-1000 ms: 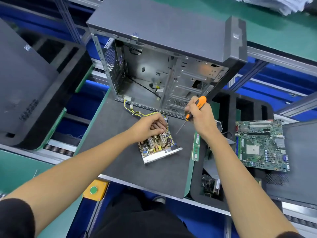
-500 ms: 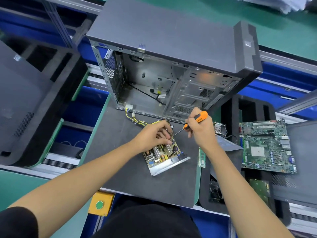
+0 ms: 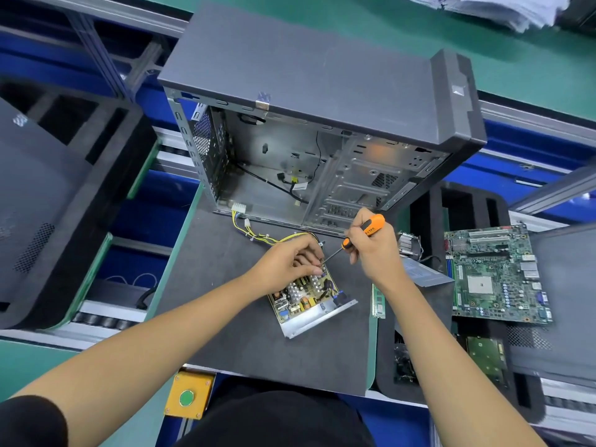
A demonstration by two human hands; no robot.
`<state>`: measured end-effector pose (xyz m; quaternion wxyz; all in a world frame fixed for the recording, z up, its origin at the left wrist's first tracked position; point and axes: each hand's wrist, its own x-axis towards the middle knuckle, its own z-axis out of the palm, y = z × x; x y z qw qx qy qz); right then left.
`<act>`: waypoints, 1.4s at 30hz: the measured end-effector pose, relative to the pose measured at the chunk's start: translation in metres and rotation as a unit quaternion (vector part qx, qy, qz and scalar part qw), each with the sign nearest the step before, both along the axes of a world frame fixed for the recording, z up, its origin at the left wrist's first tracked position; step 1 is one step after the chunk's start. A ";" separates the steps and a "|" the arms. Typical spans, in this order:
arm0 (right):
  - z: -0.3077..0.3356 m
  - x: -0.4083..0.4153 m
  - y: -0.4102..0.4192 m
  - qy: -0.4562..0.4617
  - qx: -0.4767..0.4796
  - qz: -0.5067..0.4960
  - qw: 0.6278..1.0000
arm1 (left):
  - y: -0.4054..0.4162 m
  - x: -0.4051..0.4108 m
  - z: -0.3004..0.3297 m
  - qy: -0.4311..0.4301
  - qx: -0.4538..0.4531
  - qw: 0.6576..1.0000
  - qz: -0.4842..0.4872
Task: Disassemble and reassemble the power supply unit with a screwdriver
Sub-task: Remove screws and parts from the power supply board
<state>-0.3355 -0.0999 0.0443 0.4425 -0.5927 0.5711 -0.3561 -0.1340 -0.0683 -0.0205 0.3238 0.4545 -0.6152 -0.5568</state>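
The power supply unit (image 3: pixel 309 301) lies open on the dark grey mat (image 3: pixel 225 317), its circuit board bare in a silver metal tray. Yellow wires (image 3: pixel 258 235) run from it toward the case. My left hand (image 3: pixel 290 264) rests on the far end of the board, fingers curled and pinching something small by the screwdriver tip; what it is cannot be made out. My right hand (image 3: pixel 374 246) grips the orange-and-black screwdriver (image 3: pixel 364 230), whose shaft slants down left to the board's far corner beside my left fingertips.
An empty computer case (image 3: pixel 322 108) stands open just behind the unit. To the right lie a RAM stick (image 3: pixel 379 301), a heatsink (image 3: pixel 409 243), a motherboard (image 3: pixel 496 272) and black foam trays. A yellow box with a green button (image 3: pixel 187 396) sits at the near edge.
My right hand swung the screwdriver from pointing down over the mat to slanting at the board's far corner. The tip now meets my left fingertips. The view also shifted slightly.
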 end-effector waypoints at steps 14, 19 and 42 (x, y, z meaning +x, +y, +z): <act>0.054 -0.017 -0.002 0.056 0.087 0.148 0.984 | 0.002 -0.002 -0.004 0.046 0.036 0.997 0.058; 0.059 -0.014 -0.002 0.089 0.070 0.149 0.982 | 0.002 -0.001 -0.006 0.040 0.028 0.996 0.069; 0.073 -0.016 0.008 0.168 0.013 0.146 0.975 | -0.003 0.003 -0.004 0.033 0.021 0.999 0.006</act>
